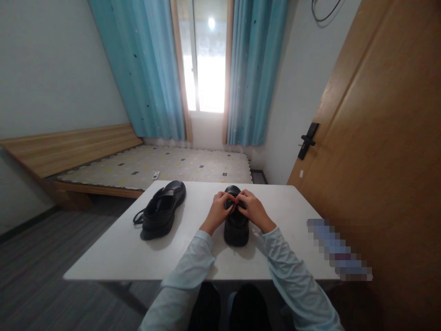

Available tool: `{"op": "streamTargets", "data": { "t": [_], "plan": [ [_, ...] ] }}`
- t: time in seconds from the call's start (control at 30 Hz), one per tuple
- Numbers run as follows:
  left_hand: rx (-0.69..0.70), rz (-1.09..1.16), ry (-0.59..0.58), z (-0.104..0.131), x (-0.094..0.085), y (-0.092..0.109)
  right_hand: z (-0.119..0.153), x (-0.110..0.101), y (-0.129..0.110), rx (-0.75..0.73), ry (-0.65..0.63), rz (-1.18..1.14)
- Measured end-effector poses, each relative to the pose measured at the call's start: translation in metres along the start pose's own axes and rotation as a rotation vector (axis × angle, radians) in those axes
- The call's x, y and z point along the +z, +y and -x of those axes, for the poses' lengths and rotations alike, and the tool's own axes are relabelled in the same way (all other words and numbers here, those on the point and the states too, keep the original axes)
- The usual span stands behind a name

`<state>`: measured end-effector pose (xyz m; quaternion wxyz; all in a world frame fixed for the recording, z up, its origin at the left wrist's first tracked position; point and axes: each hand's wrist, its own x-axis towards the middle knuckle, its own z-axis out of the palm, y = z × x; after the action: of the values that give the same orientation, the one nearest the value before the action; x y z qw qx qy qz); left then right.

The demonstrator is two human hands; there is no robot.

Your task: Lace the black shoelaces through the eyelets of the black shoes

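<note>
A black shoe (236,234) stands on the white table (200,257) in front of me, toe pointing away. My left hand (221,207) and my right hand (251,205) meet over its upper, fingers pinched at the lacing. They are closed on what looks like the black shoelace, though the fingers hide most of it. To the left, the other black shoe (159,216) sits upright and at a slant, its opening facing up. A loose black lace (138,217) loops out from its side onto the tabletop.
Beyond the table is a bed (193,164) with a small white remote (156,175) on it. A wooden door (375,151) stands close on the right. A blurred-out flat item (339,250) lies along the table's right edge. Blue curtains (151,69) flank the window.
</note>
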<state>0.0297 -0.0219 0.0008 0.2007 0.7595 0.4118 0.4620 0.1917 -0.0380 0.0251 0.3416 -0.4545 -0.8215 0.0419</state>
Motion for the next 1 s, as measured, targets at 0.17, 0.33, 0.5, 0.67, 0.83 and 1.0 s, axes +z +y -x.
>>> {"op": "streamTargets", "data": {
  "t": [0.17,0.33,0.5,0.67,0.83,1.0],
  "plan": [
    [0.002,0.004,-0.004,0.001,0.001,-0.003,0.002,-0.002,-0.005,-0.017,0.005,0.133],
    [0.004,0.001,-0.011,0.001,0.001,-0.003,0.002,-0.004,-0.008,-0.049,-0.006,0.188],
    [0.007,-0.004,-0.011,0.000,0.001,-0.001,0.001,-0.005,-0.007,-0.051,-0.014,0.141],
    [-0.011,-0.006,-0.004,0.000,0.002,0.000,-0.001,-0.002,0.001,-0.033,0.004,-0.008],
    [0.004,0.003,-0.013,-0.001,0.001,-0.003,-0.002,0.004,0.007,0.004,0.073,-0.135],
    [0.002,-0.002,-0.009,-0.001,0.000,0.000,-0.003,0.005,0.005,0.062,0.166,-0.330]
  ]
}}
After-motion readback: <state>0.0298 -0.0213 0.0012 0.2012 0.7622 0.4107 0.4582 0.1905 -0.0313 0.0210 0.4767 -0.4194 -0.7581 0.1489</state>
